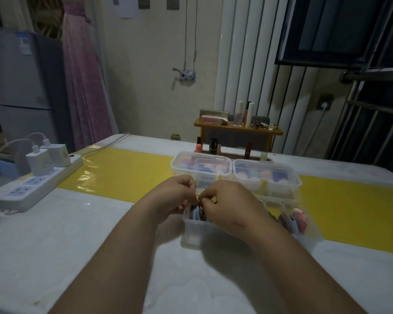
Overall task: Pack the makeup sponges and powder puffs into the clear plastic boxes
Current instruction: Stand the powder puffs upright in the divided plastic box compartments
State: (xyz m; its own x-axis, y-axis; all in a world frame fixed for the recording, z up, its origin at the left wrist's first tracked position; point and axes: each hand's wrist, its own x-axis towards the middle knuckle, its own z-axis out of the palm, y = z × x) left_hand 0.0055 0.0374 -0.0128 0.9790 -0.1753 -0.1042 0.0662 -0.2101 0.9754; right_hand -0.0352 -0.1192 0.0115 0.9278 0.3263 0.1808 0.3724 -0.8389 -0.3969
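My left grip (pixel 177 196) and right grip (pixel 232 206) pinch powder puffs (pixel 196 214) in near box (pixel 192 233); far boxes (pixel 267 177) behind it look full.

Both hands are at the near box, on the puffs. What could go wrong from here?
1. The puffs stand on edge at the left end of the near clear box; wedging one in may fold it or pop a neighbour out.
2. The left hand and right hand crowd one spot above them, so a slipped grip may go unseen.
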